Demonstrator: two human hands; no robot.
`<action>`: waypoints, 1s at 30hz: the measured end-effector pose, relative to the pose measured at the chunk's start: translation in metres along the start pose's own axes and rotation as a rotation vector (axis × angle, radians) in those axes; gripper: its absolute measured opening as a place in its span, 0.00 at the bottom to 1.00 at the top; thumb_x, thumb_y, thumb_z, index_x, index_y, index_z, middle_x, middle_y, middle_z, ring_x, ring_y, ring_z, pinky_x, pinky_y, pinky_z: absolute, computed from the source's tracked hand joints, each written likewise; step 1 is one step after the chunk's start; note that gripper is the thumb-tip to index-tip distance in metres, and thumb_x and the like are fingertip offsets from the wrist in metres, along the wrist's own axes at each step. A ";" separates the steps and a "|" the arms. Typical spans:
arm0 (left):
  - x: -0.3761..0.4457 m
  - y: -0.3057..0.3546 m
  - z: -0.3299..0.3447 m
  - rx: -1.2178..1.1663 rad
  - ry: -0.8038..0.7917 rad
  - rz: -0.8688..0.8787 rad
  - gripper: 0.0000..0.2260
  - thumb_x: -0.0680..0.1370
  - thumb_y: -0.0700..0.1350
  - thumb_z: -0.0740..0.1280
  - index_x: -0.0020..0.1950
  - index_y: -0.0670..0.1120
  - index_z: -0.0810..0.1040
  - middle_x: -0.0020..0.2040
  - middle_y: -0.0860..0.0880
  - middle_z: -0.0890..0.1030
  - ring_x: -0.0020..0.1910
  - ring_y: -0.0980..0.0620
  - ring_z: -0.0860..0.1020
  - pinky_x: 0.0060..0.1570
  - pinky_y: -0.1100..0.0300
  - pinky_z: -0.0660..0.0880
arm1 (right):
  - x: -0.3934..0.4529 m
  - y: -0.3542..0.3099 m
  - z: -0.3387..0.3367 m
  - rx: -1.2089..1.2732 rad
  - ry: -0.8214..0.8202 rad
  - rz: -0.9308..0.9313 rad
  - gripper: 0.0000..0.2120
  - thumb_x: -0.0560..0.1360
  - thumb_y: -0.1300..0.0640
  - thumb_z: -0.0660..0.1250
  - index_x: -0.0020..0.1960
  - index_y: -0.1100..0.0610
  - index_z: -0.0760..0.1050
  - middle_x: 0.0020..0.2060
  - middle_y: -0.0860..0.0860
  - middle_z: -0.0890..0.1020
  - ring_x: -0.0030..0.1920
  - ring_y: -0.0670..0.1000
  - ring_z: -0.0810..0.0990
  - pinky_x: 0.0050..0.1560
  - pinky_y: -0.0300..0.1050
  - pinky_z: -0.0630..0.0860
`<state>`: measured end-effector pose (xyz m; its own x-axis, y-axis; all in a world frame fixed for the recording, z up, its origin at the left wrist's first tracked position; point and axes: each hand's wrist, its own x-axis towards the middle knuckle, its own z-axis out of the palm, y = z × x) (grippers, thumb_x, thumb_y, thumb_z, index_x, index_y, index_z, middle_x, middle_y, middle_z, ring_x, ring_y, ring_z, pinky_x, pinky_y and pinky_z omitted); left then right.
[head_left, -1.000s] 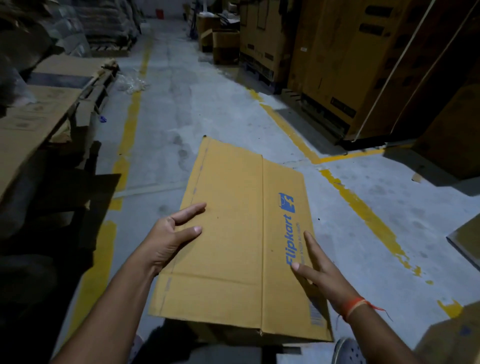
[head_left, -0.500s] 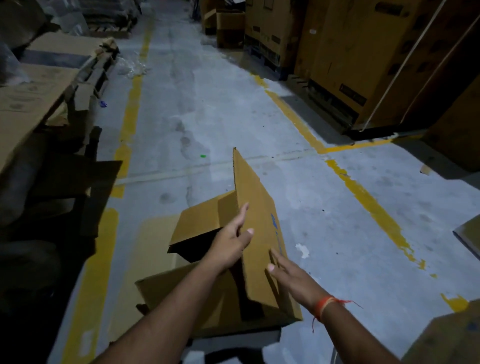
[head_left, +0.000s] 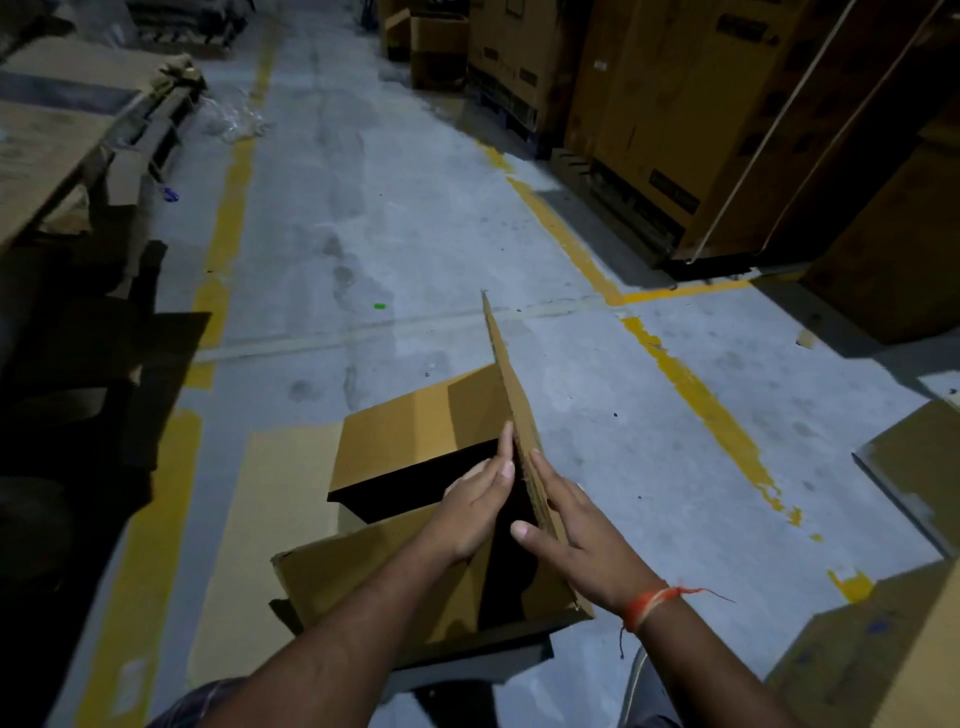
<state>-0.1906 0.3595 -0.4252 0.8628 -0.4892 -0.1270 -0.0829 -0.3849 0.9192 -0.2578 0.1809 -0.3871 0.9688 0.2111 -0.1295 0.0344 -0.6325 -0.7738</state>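
The single view came from a wide-angle camera worn on the person's head, looking forward and down along both forearms. It sat close above the left hand and right hand, which met at the brown corrugated cardboard box in the lower middle. Beyond them it faced up an aisle of grey concrete floor, with a yellow painted line at left and tall brown cartons at upper right

Dim, grainy wide-angle view; deep shadows, edges bowed.
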 end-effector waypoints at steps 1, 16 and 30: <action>0.000 -0.001 0.002 0.027 -0.017 0.001 0.28 0.75 0.75 0.43 0.75 0.76 0.45 0.76 0.69 0.56 0.81 0.58 0.52 0.80 0.47 0.51 | 0.002 -0.001 0.000 -0.045 0.011 -0.031 0.40 0.79 0.40 0.66 0.82 0.39 0.46 0.79 0.36 0.55 0.77 0.35 0.54 0.76 0.38 0.57; -0.005 -0.081 -0.019 0.529 -0.174 -0.492 0.32 0.83 0.68 0.43 0.84 0.55 0.54 0.82 0.47 0.59 0.81 0.42 0.58 0.76 0.37 0.52 | -0.034 0.089 -0.037 -0.269 -0.148 0.613 0.46 0.74 0.69 0.56 0.81 0.36 0.43 0.48 0.61 0.82 0.39 0.59 0.82 0.32 0.44 0.78; 0.007 -0.100 -0.027 0.659 -0.170 -0.431 0.31 0.83 0.68 0.45 0.80 0.54 0.65 0.79 0.50 0.68 0.77 0.45 0.65 0.73 0.43 0.61 | -0.024 0.141 -0.020 -0.980 -0.052 0.692 0.36 0.74 0.60 0.63 0.80 0.47 0.58 0.80 0.61 0.40 0.80 0.66 0.40 0.78 0.59 0.53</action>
<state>-0.1624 0.4153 -0.5075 0.8027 -0.2847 -0.5241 -0.0833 -0.9236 0.3741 -0.2713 0.0720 -0.4811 0.8454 -0.3816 -0.3738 -0.2956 -0.9171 0.2676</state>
